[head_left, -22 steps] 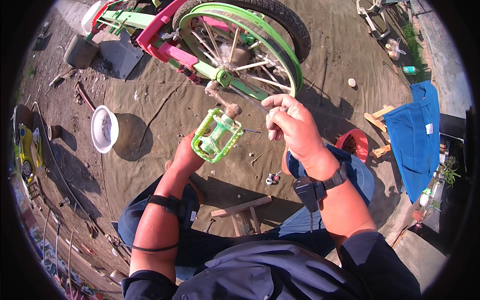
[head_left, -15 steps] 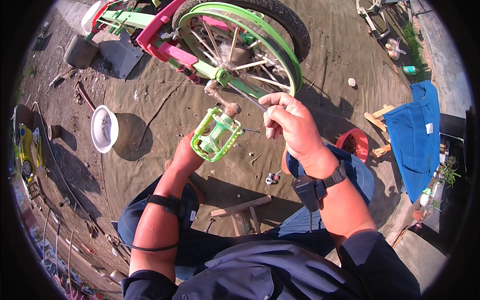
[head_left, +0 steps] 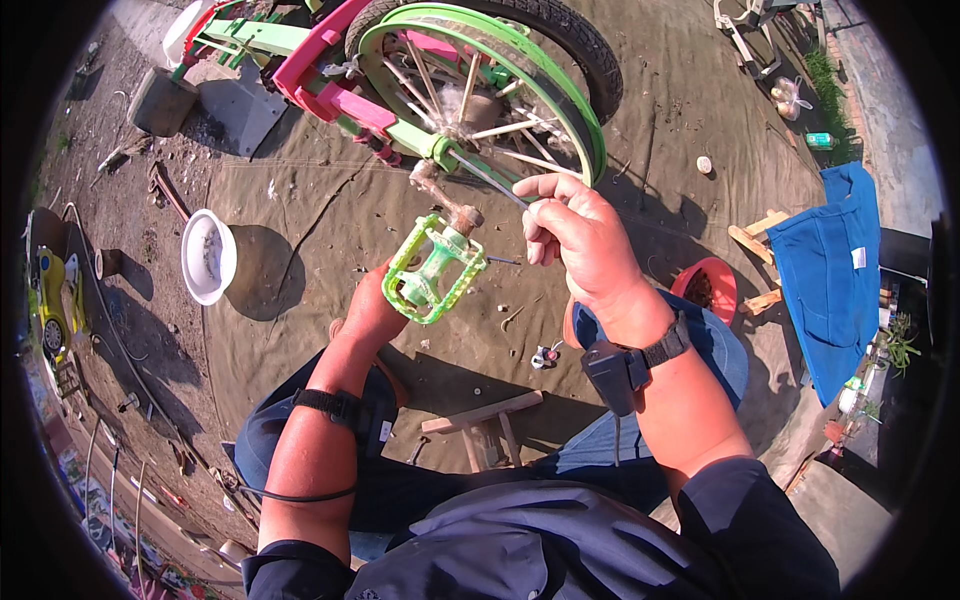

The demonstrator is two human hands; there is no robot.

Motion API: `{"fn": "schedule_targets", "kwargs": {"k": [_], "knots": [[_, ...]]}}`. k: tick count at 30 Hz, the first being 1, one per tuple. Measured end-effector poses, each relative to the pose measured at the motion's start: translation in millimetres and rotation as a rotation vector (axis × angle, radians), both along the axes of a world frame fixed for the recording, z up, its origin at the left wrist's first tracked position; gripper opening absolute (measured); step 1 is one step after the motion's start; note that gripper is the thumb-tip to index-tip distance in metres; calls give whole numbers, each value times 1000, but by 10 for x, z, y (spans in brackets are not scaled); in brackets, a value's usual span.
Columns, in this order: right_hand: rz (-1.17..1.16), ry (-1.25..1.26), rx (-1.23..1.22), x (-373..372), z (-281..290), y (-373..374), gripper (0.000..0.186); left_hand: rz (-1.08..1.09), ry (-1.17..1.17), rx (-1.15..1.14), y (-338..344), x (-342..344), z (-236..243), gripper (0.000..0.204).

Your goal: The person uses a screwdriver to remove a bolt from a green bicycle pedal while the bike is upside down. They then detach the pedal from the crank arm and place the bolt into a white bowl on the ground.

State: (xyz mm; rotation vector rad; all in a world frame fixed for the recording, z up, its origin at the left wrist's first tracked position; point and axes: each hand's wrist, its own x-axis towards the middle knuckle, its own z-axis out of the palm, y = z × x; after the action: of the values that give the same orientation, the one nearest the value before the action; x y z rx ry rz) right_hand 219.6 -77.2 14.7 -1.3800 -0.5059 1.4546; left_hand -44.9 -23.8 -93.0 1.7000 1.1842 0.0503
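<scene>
The green bicycle pedal [head_left: 434, 270] sits in the middle of the view, raised above the tan ground sheet [head_left: 300, 230] and still joined to a rusty crank arm [head_left: 445, 197] that runs up toward the hub of the bicycle wheel [head_left: 490, 90]. The left hand [head_left: 372, 308] is below and behind the pedal, its grip clenched on the pedal's lower left edge; most of its fingers are hidden by the pedal's cage. The right hand [head_left: 580, 238] is just to the right of the pedal and slightly above it, not touching it. Its grip pinches a thin metal rod [head_left: 485, 178] that slants up and left from the fingertips toward the wheel's hub; whether the rod meets the crank cannot be made out.

Above the pedal, the wheel has a green rim and black tyre, and its top is cut off by the picture's edge, as is the pink and green frame [head_left: 330, 70]. Left of the pedal a white bowl [head_left: 208, 256] lies on the sheet. Right of the pedal, past the right wrist, a red bowl [head_left: 705, 290] is partly hidden, and a blue cloth [head_left: 830, 270] lies further out. Below the pedal a small wooden stool [head_left: 480, 425] stands between the person's knees.
</scene>
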Motion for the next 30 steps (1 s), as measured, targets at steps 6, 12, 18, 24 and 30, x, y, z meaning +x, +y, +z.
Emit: {"fn": "schedule_targets", "kwargs": {"k": [6, 12, 18, 24, 30], "knots": [[-15, 4, -6, -5, -9, -32, 25, 0, -13, -11, 10, -13, -46, 42], [-11, 27, 4, 0, -10, 0, 25, 32, -41, -20, -6, -23, -112, 45], [-13, 50, 28, -15, 22, 12, 24, 5, -24, -35, 23, -15, -81, 46], [67, 40, 150, -21, 142, 60, 20, 84, -95, -68, 54, -26, -57, 46], [167, 51, 199, -153, 241, 298, 18, 73, -52, -26, 109, 20, 42, 46]]}}
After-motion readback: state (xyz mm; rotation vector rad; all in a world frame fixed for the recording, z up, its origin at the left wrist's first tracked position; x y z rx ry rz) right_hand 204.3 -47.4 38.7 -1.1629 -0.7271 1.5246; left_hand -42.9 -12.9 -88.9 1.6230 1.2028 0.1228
